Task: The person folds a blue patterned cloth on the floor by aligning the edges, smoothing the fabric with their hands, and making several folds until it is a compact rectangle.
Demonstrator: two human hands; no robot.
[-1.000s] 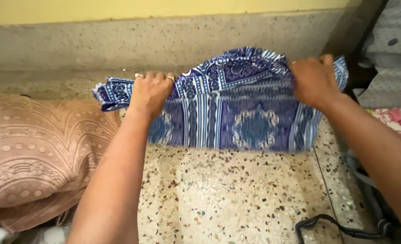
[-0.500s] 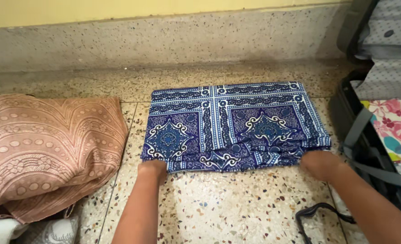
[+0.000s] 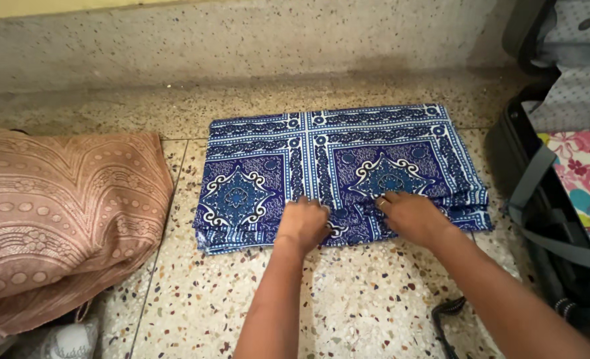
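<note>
**Two hands pressed on a folded blue patterned cloth on a speckled floor**

At far left, a heap of brownish-pink patterned fabric point(image 3: 55, 213) lies bunched on the terrazzo floor point(image 3: 374, 312), just beside the blue cloth but apart from it, with a floor joint running between them.

In the centre, a folded blue-and-white cloth point(image 3: 348, 153) lies flat on the floor near the foot of a speckled stone wall point(image 3: 275, 40). It forms a wide rectangle, its long axis running left to right across the view. The print shows two ornate medallions side by side, framed by bands of white scrollwork. Its near edge is thicker and slightly rumpled, with layers showing at the right corner.

The left hand point(image 3: 303, 225) rests on the near edge of the cloth, about midway along, fingers curled down onto the fabric. Whether the grip pinches a layer or only presses cannot be told. The right hand point(image 3: 409, 216) lies just beside it, palm down and fingers partly spread on the cloth, pressing rather than holding. Both are equally near; the cloth stretches away from them toward the wall.

At right, an open dark suitcase point(image 3: 541, 219) holds a grey strap and a pink floral item point(image 3: 584, 173).
</note>
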